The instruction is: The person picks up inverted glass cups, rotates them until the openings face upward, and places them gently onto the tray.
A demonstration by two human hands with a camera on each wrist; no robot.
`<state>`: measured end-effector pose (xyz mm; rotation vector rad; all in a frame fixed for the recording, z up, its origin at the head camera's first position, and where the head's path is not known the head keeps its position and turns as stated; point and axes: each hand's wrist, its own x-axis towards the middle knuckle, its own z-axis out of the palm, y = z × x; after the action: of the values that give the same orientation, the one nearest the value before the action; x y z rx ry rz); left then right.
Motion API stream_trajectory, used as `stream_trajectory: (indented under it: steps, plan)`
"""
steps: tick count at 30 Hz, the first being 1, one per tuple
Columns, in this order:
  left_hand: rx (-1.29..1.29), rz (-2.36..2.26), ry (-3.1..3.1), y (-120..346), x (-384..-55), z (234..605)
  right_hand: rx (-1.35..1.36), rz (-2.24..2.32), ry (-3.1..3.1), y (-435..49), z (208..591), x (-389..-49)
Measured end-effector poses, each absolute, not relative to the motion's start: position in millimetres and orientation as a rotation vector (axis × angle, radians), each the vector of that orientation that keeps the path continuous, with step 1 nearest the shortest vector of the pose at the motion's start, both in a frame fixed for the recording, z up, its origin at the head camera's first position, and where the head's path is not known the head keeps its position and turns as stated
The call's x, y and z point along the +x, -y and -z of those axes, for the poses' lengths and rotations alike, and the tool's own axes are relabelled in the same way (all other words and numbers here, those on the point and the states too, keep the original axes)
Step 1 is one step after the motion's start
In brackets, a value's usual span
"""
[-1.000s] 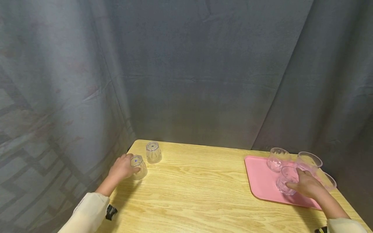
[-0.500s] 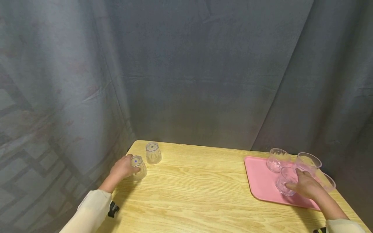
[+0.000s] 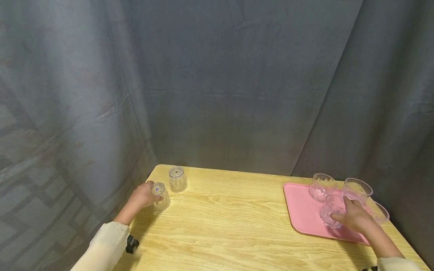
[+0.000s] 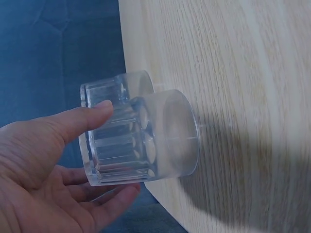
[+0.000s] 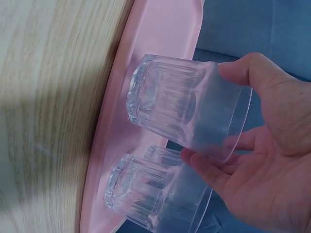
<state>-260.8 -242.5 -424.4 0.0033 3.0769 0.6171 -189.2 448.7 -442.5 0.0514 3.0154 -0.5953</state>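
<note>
My left hand (image 3: 144,195) holds an upside-down clear drinking glass (image 4: 131,145) by its sides, thumb on one side and fingers on the other. That glass stands rim-down on the table near its left edge. A second upside-down glass (image 3: 178,180) stands just behind it. At the right, my right hand (image 3: 354,215) grips an upright clear glass (image 5: 170,102) near its rim. This glass sits with its base on a pink tray (image 3: 301,214). Several more upright glasses stand around the hand, one behind (image 3: 322,187) and one to the right (image 3: 358,188); the hand partly hides some.
The light wood table (image 3: 223,210) spans between the two hands. Grey curtains (image 3: 220,94) hang behind the table and at its left and right sides. The tray lies by the table's right edge, close to the curtain.
</note>
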Motion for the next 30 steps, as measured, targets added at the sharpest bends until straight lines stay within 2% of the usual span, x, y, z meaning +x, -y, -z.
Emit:
stream_trajectory:
  steps: [30]
  plan:
    - [-0.031, -0.823, -3.065, 245.1, -239.7, 411.2, 0.02, 0.654, -3.311, -413.3, 429.2, -175.8]
